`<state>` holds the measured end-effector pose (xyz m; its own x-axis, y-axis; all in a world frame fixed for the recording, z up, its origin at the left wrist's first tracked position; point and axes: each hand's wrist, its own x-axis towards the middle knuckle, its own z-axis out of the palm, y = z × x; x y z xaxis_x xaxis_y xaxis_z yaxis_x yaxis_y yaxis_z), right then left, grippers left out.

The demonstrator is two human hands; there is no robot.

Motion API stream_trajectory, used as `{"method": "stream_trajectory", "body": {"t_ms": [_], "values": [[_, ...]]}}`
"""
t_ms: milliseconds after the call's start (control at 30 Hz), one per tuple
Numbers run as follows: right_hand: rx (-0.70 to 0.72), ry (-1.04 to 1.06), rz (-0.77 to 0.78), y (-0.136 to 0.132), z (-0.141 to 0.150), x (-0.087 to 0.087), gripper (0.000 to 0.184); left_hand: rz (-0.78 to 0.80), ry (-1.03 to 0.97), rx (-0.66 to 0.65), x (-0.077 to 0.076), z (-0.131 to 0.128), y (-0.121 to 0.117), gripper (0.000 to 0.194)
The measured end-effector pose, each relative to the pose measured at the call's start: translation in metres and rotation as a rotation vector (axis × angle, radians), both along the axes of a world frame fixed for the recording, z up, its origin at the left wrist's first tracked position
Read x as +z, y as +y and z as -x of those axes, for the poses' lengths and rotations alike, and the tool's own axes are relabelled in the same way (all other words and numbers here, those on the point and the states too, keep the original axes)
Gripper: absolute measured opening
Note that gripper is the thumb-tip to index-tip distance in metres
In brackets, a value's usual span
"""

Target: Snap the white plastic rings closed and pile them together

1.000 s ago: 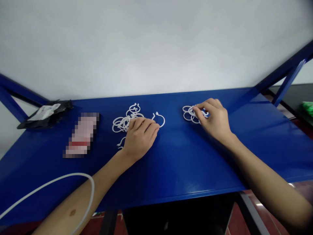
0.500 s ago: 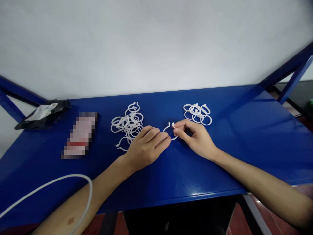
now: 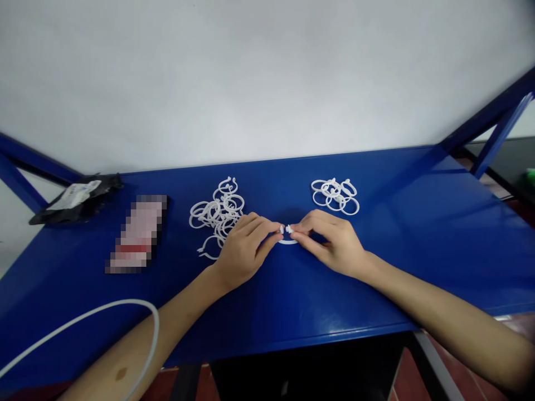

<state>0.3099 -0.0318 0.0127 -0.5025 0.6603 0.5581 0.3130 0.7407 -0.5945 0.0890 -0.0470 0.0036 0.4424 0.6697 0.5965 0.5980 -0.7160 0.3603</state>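
No sleeves are worn here, so both forearms are left bare right down to the wrists. No rings, watch or gloves are seen on the left hand [image 3: 242, 250] or the right hand [image 3: 334, 242]. A small mark is seen on the left forearm [image 3: 121, 372].

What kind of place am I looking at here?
Probably a workshop or small assembly bench: a blue metal shelf-like table against a plain white wall, two heaps of white plastic rings, and both hands working one ring.
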Motion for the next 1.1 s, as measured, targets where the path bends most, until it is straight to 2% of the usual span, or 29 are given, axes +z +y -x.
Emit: {"method": "stream_trajectory", "body": {"t_ms": [133,267,500,600,667,733,833,933,1000,1100], "values": [[0.074,-0.031,-0.028,0.0,0.0,-0.002,0.006,0.031,-0.045,-0.033,-0.001,-0.004,-0.004,0.007],[0.083,-0.119,-0.09,-0.004,0.001,-0.001,0.013,0.009,-0.033,-0.033,-0.001,-0.007,-0.009,0.01],[0.103,-0.262,-0.23,-0.013,0.002,0.004,0.028,-0.195,0.068,-0.022,0.001,-0.011,-0.015,0.019],[0.101,-0.269,-0.24,-0.011,0.002,0.006,0.026,-0.244,0.123,-0.011,0.006,-0.011,-0.014,0.019],[0.08,-0.244,-0.233,-0.005,-0.001,0.008,0.02,-0.26,0.164,0.014,0.009,-0.008,-0.011,0.012],[-0.003,-0.205,-0.252,0.006,-0.008,0.009,0.012,-0.26,0.241,0.1,0.011,-0.002,-0.007,0.006],[-0.285,-0.16,-0.305,0.031,-0.029,0.008,0.007,-0.187,0.394,0.328,0.01,0.011,0.002,0.025],[-0.533,-0.207,-0.296,0.06,-0.057,0.003,0.008,-0.053,0.537,0.516,0.007,0.023,0.011,0.03],[-0.601,-0.246,-0.253,0.076,-0.072,-0.002,0.007,-0.002,0.596,0.567,0.004,0.029,0.016,0.031],[-0.602,-0.272,-0.195,0.088,-0.084,-0.009,0.008,-0.045,0.604,0.56,-0.001,0.034,0.019,0.027]]}}
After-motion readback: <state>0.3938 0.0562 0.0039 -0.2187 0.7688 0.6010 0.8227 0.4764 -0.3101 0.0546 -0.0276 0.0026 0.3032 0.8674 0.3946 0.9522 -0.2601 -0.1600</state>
